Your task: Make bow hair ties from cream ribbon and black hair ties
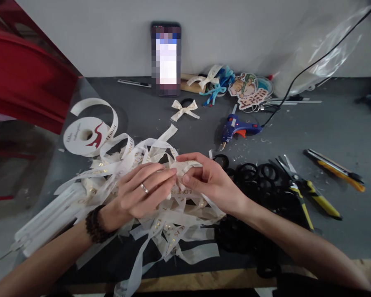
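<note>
My left hand point(142, 192), with a ring and a dark bead bracelet, and my right hand point(208, 181) meet over a heap of cream ribbon pieces point(160, 222) with gold lettering. Both hands pinch one folded ribbon strip point(182, 169) between fingers and thumbs. A ribbon spool point(85, 136) lies to the left of the heap, its loose end curling up. A finished small ribbon bow point(184, 110) lies further back on the dark table point(327, 136).
A blue glue gun point(238, 129) with a black cord lies right of centre. Black elastic hair ties point(259, 175) are piled by my right hand. Yellow-handled scissors point(306, 189) and a utility knife point(335, 170) lie at right. A phone point(166, 58) leans on the wall. Red object point(24, 78) at left.
</note>
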Action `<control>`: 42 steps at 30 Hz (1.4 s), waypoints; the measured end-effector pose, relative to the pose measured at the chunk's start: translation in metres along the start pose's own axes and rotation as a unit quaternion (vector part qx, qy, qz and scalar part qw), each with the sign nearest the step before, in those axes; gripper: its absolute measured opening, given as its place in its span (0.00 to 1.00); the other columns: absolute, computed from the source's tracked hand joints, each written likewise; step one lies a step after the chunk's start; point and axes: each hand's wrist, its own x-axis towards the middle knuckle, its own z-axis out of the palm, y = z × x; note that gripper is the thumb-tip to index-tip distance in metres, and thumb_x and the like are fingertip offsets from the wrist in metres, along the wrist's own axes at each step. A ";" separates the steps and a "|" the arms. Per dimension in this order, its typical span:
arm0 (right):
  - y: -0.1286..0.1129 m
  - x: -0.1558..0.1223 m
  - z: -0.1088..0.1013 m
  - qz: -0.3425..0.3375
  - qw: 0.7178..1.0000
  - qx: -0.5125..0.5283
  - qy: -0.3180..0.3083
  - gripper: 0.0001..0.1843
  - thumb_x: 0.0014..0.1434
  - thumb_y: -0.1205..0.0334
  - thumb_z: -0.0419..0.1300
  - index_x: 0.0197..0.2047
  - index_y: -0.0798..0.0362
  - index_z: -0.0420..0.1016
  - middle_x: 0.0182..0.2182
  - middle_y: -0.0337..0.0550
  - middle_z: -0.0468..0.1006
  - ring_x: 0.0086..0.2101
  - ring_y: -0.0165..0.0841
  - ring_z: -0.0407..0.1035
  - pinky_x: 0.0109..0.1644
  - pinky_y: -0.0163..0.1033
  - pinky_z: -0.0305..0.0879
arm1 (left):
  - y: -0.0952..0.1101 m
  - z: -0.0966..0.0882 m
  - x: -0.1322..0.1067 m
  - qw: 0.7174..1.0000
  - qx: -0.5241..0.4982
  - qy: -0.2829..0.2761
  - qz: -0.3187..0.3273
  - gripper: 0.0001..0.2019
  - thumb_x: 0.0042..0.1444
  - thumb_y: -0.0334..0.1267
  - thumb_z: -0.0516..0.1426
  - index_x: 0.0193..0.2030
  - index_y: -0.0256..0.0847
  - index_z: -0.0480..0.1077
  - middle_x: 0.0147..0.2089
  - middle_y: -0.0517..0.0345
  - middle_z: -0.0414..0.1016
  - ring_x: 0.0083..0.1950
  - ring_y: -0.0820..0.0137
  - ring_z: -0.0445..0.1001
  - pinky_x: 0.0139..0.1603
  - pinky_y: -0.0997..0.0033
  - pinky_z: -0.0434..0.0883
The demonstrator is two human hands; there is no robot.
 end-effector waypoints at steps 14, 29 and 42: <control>-0.003 0.000 -0.002 -0.208 0.919 -0.299 0.149 0.18 0.60 0.55 0.75 0.54 0.42 0.86 0.50 0.41 0.84 0.41 0.33 0.76 0.47 0.41 0.73 | 0.014 0.008 0.011 0.819 -0.300 -0.072 -0.484 0.02 0.65 0.38 0.64 0.43 0.44 0.79 0.40 0.60 0.83 0.38 0.71 0.80 0.36 0.73 0.74; -0.002 0.002 -0.003 -0.305 0.845 -0.404 0.172 0.02 0.64 0.66 0.72 0.37 0.50 0.85 0.33 0.36 0.88 0.35 0.30 0.82 0.43 0.35 0.73 | 0.019 0.006 0.015 0.753 -0.370 -0.112 -0.533 0.08 0.64 0.45 0.66 0.43 0.44 0.82 0.37 0.59 0.85 0.28 0.75 0.74 0.25 0.77 0.66; -0.004 0.002 -0.004 -0.236 0.880 -0.385 0.145 0.05 0.67 0.63 0.66 0.38 0.48 0.85 0.32 0.37 0.86 0.34 0.33 0.79 0.41 0.39 0.72 | 0.020 0.010 0.011 0.729 -0.390 -0.126 -0.547 0.10 0.63 0.48 0.66 0.42 0.44 0.82 0.31 0.61 0.80 0.21 0.78 0.59 0.21 0.75 0.56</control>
